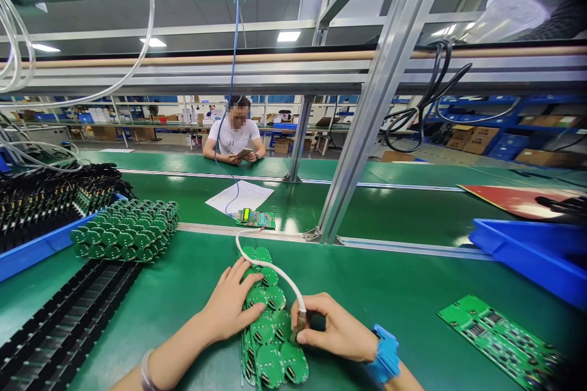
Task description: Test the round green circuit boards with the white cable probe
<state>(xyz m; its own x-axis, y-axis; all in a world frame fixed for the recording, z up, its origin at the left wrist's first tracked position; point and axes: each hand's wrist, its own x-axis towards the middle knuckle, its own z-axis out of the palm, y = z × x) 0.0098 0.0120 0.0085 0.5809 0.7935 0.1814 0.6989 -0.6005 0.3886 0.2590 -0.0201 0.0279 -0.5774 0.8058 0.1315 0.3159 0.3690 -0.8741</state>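
A panel of round green circuit boards lies on the green bench in front of me. My left hand rests on its left side with the fingers spread. At its right edge my right hand pinches a brownish connector on the end of a white cable, holding it down against one of the round boards. The connector's tip is too small to make out. The white cable runs back to a small green board with a lit yellow-green display.
Stacked round green boards and black slotted trays stand left, beside a blue bin of black parts. To the right lie a rectangular green board and a blue tray. A metal post rises ahead. Across sits a person.
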